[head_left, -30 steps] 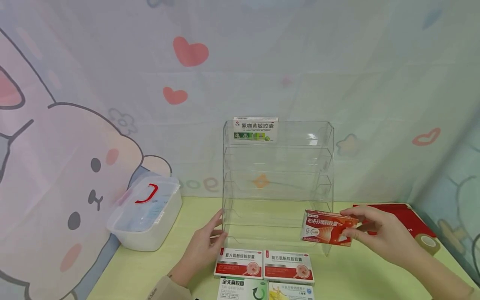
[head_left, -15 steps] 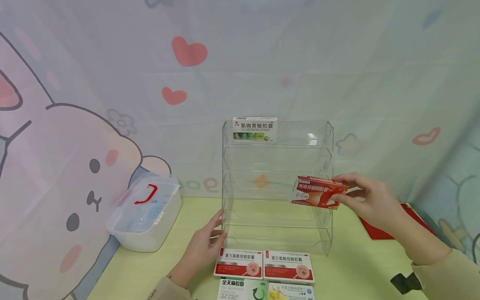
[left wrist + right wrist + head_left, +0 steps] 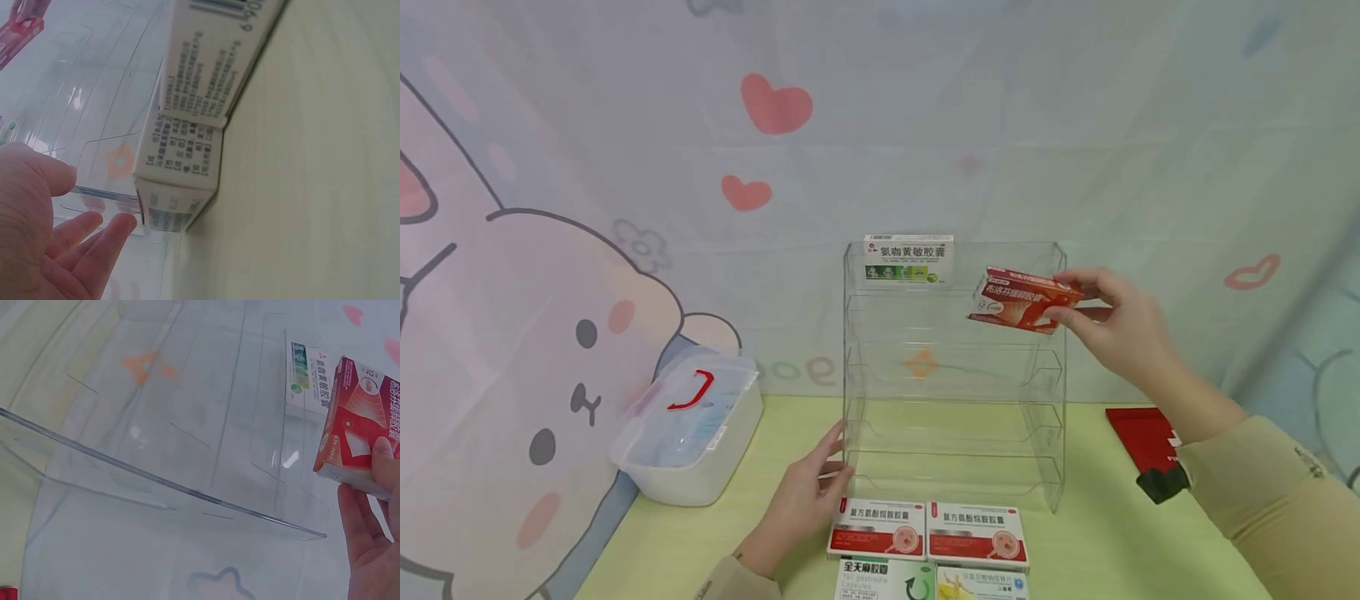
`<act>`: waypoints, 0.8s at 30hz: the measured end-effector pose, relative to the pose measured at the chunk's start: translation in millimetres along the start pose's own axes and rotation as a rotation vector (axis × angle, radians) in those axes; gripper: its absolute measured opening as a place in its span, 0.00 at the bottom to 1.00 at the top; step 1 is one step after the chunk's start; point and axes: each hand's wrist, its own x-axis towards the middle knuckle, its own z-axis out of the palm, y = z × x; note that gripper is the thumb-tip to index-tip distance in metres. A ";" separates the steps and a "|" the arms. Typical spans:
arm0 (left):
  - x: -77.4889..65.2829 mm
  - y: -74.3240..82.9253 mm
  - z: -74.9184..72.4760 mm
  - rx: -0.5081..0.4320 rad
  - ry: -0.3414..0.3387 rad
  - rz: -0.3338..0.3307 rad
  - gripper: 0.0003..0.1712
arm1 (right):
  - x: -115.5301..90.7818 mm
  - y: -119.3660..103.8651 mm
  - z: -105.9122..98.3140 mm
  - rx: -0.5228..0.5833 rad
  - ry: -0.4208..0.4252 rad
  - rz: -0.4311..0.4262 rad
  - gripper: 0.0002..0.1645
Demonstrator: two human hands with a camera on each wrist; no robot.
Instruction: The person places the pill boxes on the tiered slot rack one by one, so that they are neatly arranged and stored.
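In the head view, my right hand point(image 3: 1116, 321) pinches a red medicine box point(image 3: 1022, 300) by its right end, thumb on the front face. The box tilts slightly, in front of the upper tiers of a clear stepped display rack point(image 3: 955, 425). On the rack's top tier, at the left, stands a white and green medicine box point(image 3: 910, 260). My left hand point(image 3: 808, 496) holds the lower left edge of the rack. From the left wrist, the rack's side edge passes between the thumb point(image 3: 59, 178) and fingers point(image 3: 112, 247).
Before the rack lie two red and white medicine boxes point(image 3: 877, 528), with a green one point(image 3: 883, 579) and a yellow and white one point(image 3: 981, 583) nearer. A lidded white tub point(image 3: 688, 425) stands left. A red flat item point(image 3: 1142, 437) lies right, partly behind the right sleeve.
My right hand has lifted the red medicine box from the rack's lower right up to its upper tiers, slightly leftward. My left hand has stayed at the rack's edge.
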 end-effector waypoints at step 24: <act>-1.9 0.1 0.8 -0.002 0.015 0.024 0.43 | 77.2 -11.2 2.2 -0.118 0.132 0.150 0.31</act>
